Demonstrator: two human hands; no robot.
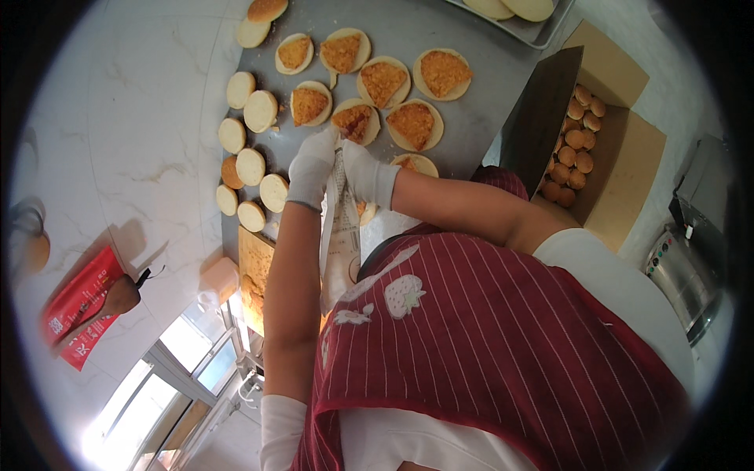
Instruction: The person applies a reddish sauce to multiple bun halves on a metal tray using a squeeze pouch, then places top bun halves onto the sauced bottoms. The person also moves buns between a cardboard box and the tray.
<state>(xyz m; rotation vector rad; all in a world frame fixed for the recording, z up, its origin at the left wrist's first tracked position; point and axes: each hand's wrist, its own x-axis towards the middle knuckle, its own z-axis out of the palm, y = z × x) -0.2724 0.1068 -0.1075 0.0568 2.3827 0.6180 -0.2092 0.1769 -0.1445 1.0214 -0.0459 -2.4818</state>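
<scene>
My left hand (312,168), in a white glove, grips the narrow end of a printed plastic sauce pouch (341,235). My right hand (366,172), gloved too, holds the same end from the other side, and the pouch hangs back towards my apron. The pouch tip is at the near edge of a bun half with a fried breaded patty (352,122), on which dark red sauce shows. Around it on the grey metal table (471,126) lie several more bun halves with triangular patties, such as this patty (413,125). Their surfaces show no clear sauce.
Bare bun halves (260,111) line the table's left side, near a wooden board (254,259). A metal tray (545,41) with pale round pieces stands at the top. An open cardboard box (633,171) of buns is at right. A red packet (88,312) and a wooden ladle (121,294) are at left.
</scene>
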